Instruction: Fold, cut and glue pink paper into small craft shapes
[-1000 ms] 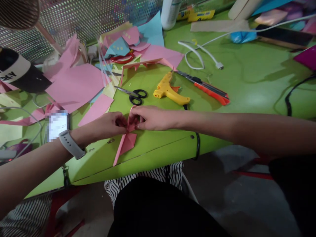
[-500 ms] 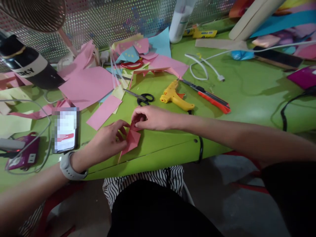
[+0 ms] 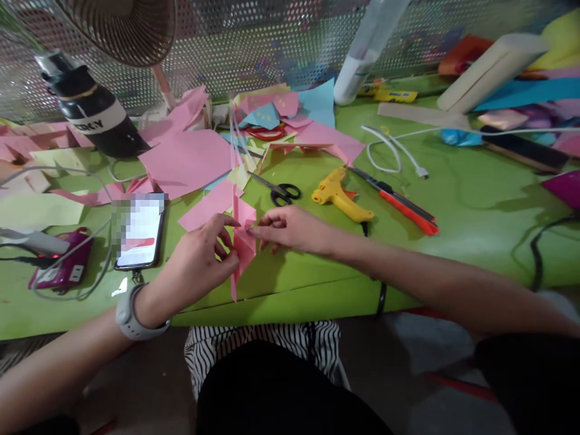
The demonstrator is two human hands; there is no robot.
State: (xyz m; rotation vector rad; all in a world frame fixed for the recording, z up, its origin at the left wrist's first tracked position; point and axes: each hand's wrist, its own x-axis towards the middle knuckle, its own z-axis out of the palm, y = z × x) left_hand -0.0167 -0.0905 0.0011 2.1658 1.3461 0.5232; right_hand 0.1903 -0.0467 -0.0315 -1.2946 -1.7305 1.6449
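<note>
A folded piece of pink paper (image 3: 245,244), pointed at its lower end, is held just above the front part of the green table. My left hand (image 3: 206,254), with a grey watch on its wrist, pinches the paper's left side between thumb and fingers. From the right, my right hand (image 3: 290,229) grips the paper's middle with thumb and fingertips. Behind the hands lie black-handled scissors (image 3: 283,193) and a yellow glue gun (image 3: 342,196). A flat strip of pink paper (image 3: 211,205) lies just behind my left hand.
A red utility knife (image 3: 403,208) and a white cable (image 3: 394,151) lie to the right. On the left are a phone (image 3: 141,235), a purple power block (image 3: 63,266) and a black bottle (image 3: 97,115). Coloured paper sheets (image 3: 190,160) are heaped toward the perforated back panel.
The folded pink paper now stands more upright and shows its full length. My right hand has shifted from its top to its right side. The view has turned slightly left.
</note>
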